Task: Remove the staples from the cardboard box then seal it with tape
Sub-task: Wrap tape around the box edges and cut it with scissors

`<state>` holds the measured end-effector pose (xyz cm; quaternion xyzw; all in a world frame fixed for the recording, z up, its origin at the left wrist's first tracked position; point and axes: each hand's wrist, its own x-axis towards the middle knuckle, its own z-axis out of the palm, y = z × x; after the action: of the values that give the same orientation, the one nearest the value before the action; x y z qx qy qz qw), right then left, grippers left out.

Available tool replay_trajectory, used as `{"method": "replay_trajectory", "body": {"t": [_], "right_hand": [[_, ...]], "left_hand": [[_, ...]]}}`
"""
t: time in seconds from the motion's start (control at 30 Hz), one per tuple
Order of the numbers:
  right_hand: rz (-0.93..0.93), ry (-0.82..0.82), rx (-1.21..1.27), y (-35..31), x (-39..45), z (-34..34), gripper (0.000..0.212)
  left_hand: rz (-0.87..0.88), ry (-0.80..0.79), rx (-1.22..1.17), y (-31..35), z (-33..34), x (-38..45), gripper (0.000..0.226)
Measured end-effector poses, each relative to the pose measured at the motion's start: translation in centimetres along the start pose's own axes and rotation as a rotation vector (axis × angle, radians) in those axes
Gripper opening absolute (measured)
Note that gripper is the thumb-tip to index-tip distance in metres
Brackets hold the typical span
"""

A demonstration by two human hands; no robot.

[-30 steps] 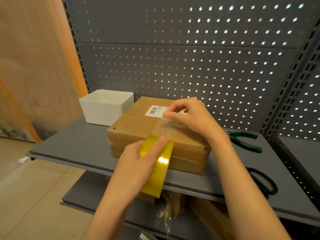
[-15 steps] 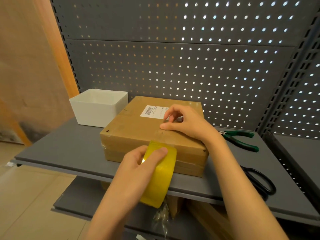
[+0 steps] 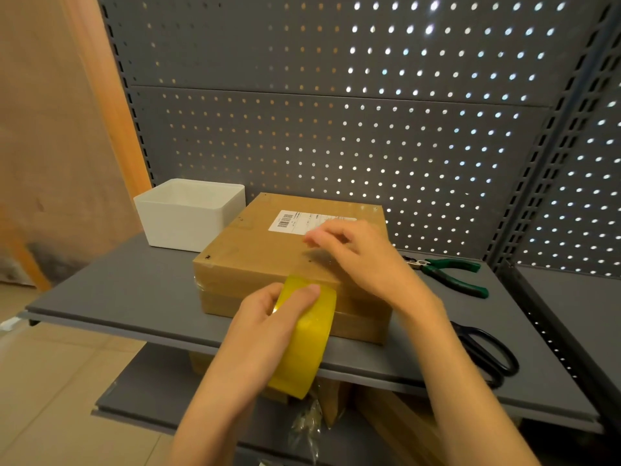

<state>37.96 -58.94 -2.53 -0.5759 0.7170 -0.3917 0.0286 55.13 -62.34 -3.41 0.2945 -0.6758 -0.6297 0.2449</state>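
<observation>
On the grey shelf (image 3: pixel 111 297), in the head view, we find the cardboard box (image 3: pixel 258 253) lying flat near the centre, its flaps closed and a white shipping label (image 3: pixel 302 221) on its top toward 12 o'clock. We note small dark marks at the near left corner and along the top face; we cannot tell whether these are staples or holes.

We record the left hand (image 3: pixel 265 327) at 6 o'clock of the box, closed around the yellow tape roll (image 3: pixel 307 341), thumb across the roll's outer face and fingers through its core. The roll stands on edge, touching the box's front edge. A clear strip of tape (image 3: pixel 314 264) runs from the roll up over the front edge and across the top of the box toward 12 o'clock.

We record the right hand (image 3: pixel 363 257) resting on the box top, fingers curled with the fingertips (image 3: pixel 314 237) pressing on the far end of the strip, just below the label. It holds no object.

At 10 o'clock of the box stands a white open container (image 3: pixel 188 216), just beside the box's left rear corner. At 3 o'clock lie green-handled pliers (image 3: pixel 450 274), apart from the box. At 4 o'clock lie black-handled scissors (image 3: pixel 487 351), near the shelf's front edge. A perforated grey back panel (image 3: pixel 336 129) rises behind the shelf. A lower shelf (image 3: pixel 141 395) shows beneath, with cardboard and clear wrap partly hidden on it.
</observation>
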Motion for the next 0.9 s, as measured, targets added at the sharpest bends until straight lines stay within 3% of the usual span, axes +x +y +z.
{"method": "replay_trajectory", "body": {"t": [0.1,0.27,0.57,0.73,0.9], "right_hand": [[-0.062,-0.133,-0.100,0.0,-1.3,0.7,0.028],[-0.055,-0.219,-0.158,0.2,-1.3,0.6,0.033],[-0.001,-0.238,-0.234,0.3,-1.5,0.9,0.039],[-0.006,-0.244,-0.219,0.4,-1.4,0.9,0.039],[0.002,-0.253,-0.206,0.5,-1.4,0.9,0.039]], "left_hand": [[-0.023,-0.016,-0.054,0.1,0.0,0.0,0.025],[-0.081,-0.019,-0.155,0.2,0.2,-0.1,0.018],[0.004,0.143,-0.077,-1.0,1.0,-0.5,0.022],[-0.107,0.217,-0.047,-1.2,0.6,-0.1,0.024],[-0.088,0.240,-0.048,-1.6,1.2,-0.9,0.029]]}}
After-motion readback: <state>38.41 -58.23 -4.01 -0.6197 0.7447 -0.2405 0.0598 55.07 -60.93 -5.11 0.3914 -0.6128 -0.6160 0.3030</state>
